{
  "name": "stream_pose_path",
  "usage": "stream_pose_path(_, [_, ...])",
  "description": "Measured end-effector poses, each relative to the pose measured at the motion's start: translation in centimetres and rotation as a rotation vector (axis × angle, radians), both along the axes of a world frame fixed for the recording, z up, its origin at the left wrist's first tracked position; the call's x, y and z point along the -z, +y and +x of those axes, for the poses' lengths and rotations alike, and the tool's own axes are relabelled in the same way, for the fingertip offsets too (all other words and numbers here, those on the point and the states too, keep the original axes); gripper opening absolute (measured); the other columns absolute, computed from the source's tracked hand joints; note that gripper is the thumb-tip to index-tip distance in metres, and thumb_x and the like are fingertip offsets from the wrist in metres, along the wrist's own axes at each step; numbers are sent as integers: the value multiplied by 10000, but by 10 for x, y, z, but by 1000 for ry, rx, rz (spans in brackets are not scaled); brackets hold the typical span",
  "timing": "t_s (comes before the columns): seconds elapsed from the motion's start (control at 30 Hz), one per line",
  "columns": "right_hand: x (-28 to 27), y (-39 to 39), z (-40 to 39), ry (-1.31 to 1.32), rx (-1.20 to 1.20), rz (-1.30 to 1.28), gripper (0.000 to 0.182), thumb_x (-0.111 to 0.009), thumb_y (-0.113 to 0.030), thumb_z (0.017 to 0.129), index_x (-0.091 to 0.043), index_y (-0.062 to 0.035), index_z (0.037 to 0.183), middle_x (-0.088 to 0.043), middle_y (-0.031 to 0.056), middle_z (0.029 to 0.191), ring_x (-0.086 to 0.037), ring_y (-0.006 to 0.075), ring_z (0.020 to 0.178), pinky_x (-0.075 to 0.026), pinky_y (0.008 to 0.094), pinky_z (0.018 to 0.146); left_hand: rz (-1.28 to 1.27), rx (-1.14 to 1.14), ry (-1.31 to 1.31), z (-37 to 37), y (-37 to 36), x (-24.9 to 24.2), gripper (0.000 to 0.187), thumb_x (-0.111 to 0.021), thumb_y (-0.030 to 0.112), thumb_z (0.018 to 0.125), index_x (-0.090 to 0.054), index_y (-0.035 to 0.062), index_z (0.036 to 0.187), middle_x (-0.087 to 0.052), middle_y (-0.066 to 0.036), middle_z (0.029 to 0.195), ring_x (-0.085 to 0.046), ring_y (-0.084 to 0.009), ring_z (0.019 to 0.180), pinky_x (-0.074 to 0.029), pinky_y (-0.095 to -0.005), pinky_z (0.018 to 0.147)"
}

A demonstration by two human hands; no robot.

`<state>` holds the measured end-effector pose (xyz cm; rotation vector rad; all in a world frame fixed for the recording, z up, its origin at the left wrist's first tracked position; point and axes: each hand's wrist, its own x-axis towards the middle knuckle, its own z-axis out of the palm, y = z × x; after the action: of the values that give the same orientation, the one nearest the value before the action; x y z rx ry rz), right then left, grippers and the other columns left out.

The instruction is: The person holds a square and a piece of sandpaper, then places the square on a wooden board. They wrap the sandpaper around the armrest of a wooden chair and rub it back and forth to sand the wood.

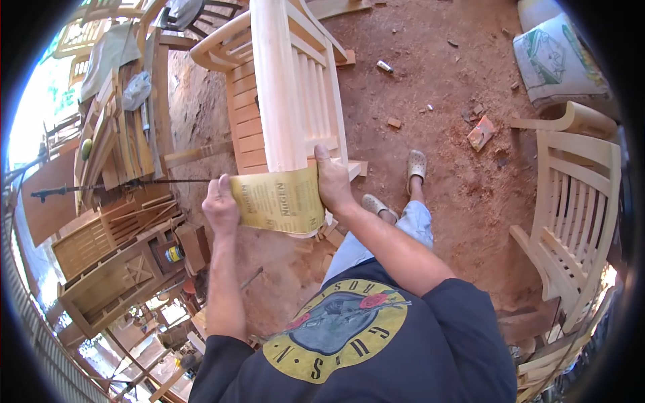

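A yellow sheet of sandpaper point(279, 200), printed side up with "NUGEN" lettering, lies curved over the near end of a wide pale wooden rail. My left hand point(220, 205) pinches the sheet's left edge, its fingers curled. On the opposite edge my right hand point(332, 178) grips the sheet, thumb pointing up beside the rail. The rail belongs to a slatted wooden bench point(275, 87) that stretches away from me. What lies under the sheet is hidden.
Slatted chair point(578, 201) stands at right, near a printed sack point(557, 57). Wooden boards point(124, 134) and a carved panel point(127, 272) crowd the left side. An orange packet point(481, 133), wood scraps and shavings lie on the dirt floor. My feet stand right of the bench.
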<state>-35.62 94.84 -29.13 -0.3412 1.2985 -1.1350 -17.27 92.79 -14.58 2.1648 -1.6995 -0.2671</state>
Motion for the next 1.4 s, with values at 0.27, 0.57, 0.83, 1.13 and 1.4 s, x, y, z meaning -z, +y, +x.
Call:
stream_pose_path(0.27, [40, 17, -7, 153, -123, 141, 676, -469, -560, 1018, -688, 73, 922, -690, 209, 827, -605, 213, 798, -488, 405, 772, -135, 234, 28, -50, 30, -6, 442, -529, 359, 1052, -558, 28, 761, -545, -32, 643, -477, -109, 612, -414, -312, 524])
stream_pose_path(0.57, [27, 15, -22, 186, 2, 53, 640, -501, -538, 1013, -707, 67, 990, -694, 227, 806, -627, 243, 767, -492, 406, 731, -176, 227, 83, -44, 28, 7, 406, -558, 337, 1041, -559, 31, 774, -502, -48, 598, -449, -100, 576, -378, -331, 507])
stream_pose_path(0.83, [-36, 17, -14, 95, 64, -54, 689, -487, -553, 1015, -691, 105, 988, -690, 244, 836, -637, 253, 789, -504, 384, 755, -120, 95, 4, 39, 22, 41, 364, -564, 314, 1035, -567, 41, 794, -519, -108, 623, -487, -188, 570, -419, -364, 535])
stream_pose_path(1.13, [11, 17, -22, 405, -101, 201, 671, -491, -539, 1016, -699, 90, 913, -695, 204, 786, -660, 252, 766, -513, 377, 737, -19, 68, 172, -25, 37, 17, 281, -563, 252, 1038, -657, 11, 927, -622, -103, 767, -553, -187, 700, -472, -358, 660])
stream_pose_path(1.4, [37, 26, -32, 316, -122, 138, 698, -451, -573, 1020, -710, 72, 952, -711, 217, 835, -664, 231, 834, -502, 393, 763, -82, 107, 295, -38, 52, 7, 215, -591, 197, 1018, -699, 40, 920, -650, -132, 733, -577, -277, 638, -484, -363, 628])
